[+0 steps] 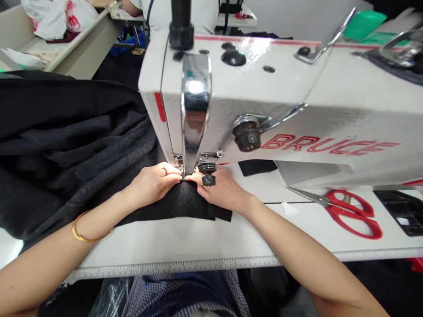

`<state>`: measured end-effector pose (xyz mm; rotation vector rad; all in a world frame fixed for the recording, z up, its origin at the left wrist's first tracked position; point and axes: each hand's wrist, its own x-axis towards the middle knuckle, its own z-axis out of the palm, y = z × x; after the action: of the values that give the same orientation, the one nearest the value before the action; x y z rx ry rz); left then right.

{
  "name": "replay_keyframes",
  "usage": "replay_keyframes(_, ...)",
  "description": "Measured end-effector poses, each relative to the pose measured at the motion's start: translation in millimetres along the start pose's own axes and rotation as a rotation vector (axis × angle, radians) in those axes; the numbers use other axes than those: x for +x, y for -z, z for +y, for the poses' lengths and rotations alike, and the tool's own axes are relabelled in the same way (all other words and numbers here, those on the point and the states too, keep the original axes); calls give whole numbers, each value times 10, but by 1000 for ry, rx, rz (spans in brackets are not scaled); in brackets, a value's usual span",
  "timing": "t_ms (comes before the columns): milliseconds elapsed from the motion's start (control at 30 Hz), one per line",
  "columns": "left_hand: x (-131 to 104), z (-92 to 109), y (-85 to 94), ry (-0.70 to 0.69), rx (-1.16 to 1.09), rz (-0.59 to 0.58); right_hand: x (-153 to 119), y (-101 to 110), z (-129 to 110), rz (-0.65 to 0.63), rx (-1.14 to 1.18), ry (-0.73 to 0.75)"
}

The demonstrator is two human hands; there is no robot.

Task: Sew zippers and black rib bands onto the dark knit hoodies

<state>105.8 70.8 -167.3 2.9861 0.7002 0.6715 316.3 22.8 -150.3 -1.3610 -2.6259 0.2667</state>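
Black fabric [185,200] lies under the needle area of a white sewing machine [317,105], its bulk bunched to the left. My left hand [153,185], with a gold bangle on the wrist, presses its closed fingertips on the fabric just left of the presser foot [183,175]. My right hand [220,187] is on the fabric just right of the foot, its fingers partly hidden behind a black tension knob. Both hands' fingertips nearly meet at the foot, in the light of the machine's lamp.
Red-handled scissors [350,209] lie on the white table [158,244] at the right, beside a black tray [401,213]. A dark scrap [257,167] sits behind my right hand. A clothes iron [393,55] is at the back right; a person [185,15] is beyond the machine.
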Motion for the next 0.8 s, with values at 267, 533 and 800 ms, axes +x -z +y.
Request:
replay_keyframes(267, 64, -69, -13, 34, 92, -33, 28, 26, 79, -1, 91, -70)
replay_keyframes(533, 70, -78, -10, 16, 75, 35, 62, 60, 75, 0, 165, -145)
replay_keyframes(800, 63, -91, -21, 45, 67, -7, 74, 81, 72, 20, 222, -158)
